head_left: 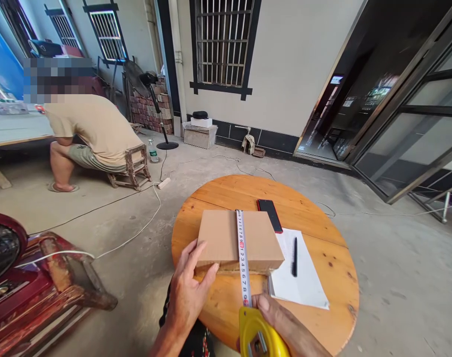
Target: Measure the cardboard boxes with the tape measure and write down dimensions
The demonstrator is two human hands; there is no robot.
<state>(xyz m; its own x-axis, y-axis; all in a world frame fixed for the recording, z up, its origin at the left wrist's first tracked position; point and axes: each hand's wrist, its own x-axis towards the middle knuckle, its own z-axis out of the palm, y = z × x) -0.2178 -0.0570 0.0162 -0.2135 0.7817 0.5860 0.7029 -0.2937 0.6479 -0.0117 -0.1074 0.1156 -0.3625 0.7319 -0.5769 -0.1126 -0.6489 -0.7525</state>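
A brown cardboard box (218, 233) lies flat on the round wooden table (322, 248). My left hand (189, 287) grips its near left corner, fingers along the left side and thumb at the front. In my right hand (285, 322) is a yellow tape measure (263, 334), held at the near edge of the table, with my thumb by the blade's mouth. The white blade (243, 263) is drawn out across the box top, its end at the far edge. Part of my right hand is hidden behind the tape case.
Right of the box are white paper (308, 282), a black pen (295, 257) and a phone (269, 214). A person (92, 131) sits on a low chair at the left. A red machine (6, 282) stands nearby; cords (133, 238) cross the floor.
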